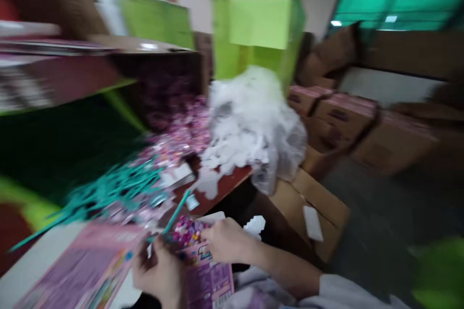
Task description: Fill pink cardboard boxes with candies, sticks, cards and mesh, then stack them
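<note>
My left hand (159, 270) is closed, pinching a thin teal plastic stick (176, 212) that slants up and to the right. Just right of it, a purple and pink printed box (212, 280) stands tilted with its top open. A mass of small pink, purple and orange beads (188, 231) shows in the opening. My right hand (228, 241) curls its fingers over the box's upper edge, against the beads. Behind my right wrist is a white textured plate (255, 224); whether anything holds it is hidden. Motion blurs the finger details.
On the red table lie a heap of teal sticks (112, 188), pink bead packets (188, 125) and a pile of white pieces (246, 125) in clear plastic. A flat printed box (83, 265) lies left. Cardboard cartons (340, 120) line the right; an open carton (315, 212) sits beside the table.
</note>
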### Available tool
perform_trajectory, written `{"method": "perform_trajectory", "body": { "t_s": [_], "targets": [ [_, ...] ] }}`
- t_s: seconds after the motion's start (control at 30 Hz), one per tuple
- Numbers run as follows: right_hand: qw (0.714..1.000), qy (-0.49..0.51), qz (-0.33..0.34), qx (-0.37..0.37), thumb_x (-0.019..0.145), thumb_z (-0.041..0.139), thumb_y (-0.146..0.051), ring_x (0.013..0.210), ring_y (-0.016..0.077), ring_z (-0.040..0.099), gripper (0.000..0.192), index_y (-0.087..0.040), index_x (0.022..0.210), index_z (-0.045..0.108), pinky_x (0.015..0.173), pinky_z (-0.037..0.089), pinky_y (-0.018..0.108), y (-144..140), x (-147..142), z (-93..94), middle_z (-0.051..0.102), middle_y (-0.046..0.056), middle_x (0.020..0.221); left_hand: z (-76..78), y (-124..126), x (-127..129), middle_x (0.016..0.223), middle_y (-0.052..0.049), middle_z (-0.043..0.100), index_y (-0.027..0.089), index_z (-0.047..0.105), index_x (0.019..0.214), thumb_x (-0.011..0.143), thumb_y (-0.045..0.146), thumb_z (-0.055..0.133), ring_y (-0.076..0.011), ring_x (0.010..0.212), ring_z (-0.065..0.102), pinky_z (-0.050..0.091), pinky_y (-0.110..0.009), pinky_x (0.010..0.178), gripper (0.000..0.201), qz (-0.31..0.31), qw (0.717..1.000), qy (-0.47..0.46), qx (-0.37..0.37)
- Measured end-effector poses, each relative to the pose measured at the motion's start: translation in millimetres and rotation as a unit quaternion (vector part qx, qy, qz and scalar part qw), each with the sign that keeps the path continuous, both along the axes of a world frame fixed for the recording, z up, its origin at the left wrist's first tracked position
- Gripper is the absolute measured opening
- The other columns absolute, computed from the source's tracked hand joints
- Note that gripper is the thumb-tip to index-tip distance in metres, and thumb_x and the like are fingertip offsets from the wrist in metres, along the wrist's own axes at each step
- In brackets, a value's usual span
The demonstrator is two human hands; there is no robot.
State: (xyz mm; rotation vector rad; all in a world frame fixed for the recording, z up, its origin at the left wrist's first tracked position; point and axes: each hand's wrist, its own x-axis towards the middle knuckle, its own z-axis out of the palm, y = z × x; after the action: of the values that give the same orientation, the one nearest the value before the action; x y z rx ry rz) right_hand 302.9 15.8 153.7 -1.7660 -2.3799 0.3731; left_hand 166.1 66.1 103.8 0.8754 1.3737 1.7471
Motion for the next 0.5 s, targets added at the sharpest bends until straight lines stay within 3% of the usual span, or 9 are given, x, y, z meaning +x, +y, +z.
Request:
{"method": "perform_trajectory", "body": {
  "t_s": [0.07, 0.13, 0.3, 0.5],
  "targets": [
    [0.998, 0.004, 0.060, -0.011, 0.082, 0.051, -0.026, 0.075, 0.0208, 0.066, 0.017, -0.018, 0.091, 0.063, 0.062, 0.047, 0.027, 17, -24, -2.6, 0.069, 0.006, 0.079, -5.6, 2, -27, 0.088, -0.002, 0.056, 0.017, 0.059, 0.099, 0.070, 0.042, 0.068, -0.0082, 0.062, 0.049, 0.040, -0.019, 0.050, 0.040, 0.120, 0.993, -0.015, -0.007],
    [0.996, 0.010, 0.088, -0.025, 0.083, 0.050, -0.026, 0.076, 0.0206, 0.066, 0.017, -0.018, 0.091, 0.063, 0.064, 0.047, 0.027, 28, -43, -5.5, 0.069, 0.006, 0.080, -10.2, 1, -47, 0.083, -0.001, 0.057, 0.016, 0.061, 0.096, 0.069, 0.041, 0.069, -0.0059, 0.059, 0.047, 0.038, -0.017, 0.049, 0.038, 0.168, 0.984, -0.053, -0.017],
    [0.995, 0.017, 0.084, -0.046, 0.085, 0.051, -0.025, 0.081, 0.0206, 0.065, 0.016, -0.021, 0.095, 0.063, 0.070, 0.046, 0.027, 49, -61, -21.1, 0.069, 0.006, 0.085, -19.4, 7, -64, 0.078, 0.002, 0.053, 0.015, 0.061, 0.092, 0.066, 0.041, 0.073, -0.0043, 0.060, 0.048, 0.039, -0.015, 0.052, 0.038, 0.203, 0.969, -0.137, 0.015],
    [0.997, 0.049, 0.038, -0.051, 0.087, 0.053, -0.026, 0.084, 0.0205, 0.064, 0.014, -0.025, 0.097, 0.062, 0.072, 0.044, 0.027, 75, -48, -44.1, 0.068, 0.003, 0.084, -21.8, 34, -55, 0.072, 0.004, 0.049, 0.016, 0.057, 0.083, 0.061, 0.040, 0.077, -0.0025, 0.053, 0.045, 0.038, -0.015, 0.049, 0.039, 0.149, 0.964, -0.218, 0.035]
  ]
}}
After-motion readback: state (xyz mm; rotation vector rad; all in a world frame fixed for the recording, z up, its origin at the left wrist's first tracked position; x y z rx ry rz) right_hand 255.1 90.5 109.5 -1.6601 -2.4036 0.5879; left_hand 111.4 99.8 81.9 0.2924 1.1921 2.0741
